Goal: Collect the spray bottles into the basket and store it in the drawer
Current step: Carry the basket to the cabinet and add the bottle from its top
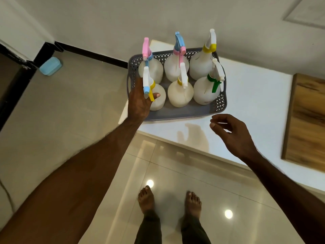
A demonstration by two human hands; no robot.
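Basket (177, 113) edge beside left hand (139, 103).

A glossy beige tiled floor (175, 173) is seen below, with two bright lamp reflections (228, 213) mirrored in it. A white countertop (255, 106) is set against a pale wall (105, 18), which is edged by a black skirting strip (91, 51). A wooden board (306, 120) is laid at the right, and a light-blue box (50, 66) is placed on the floor at the left.
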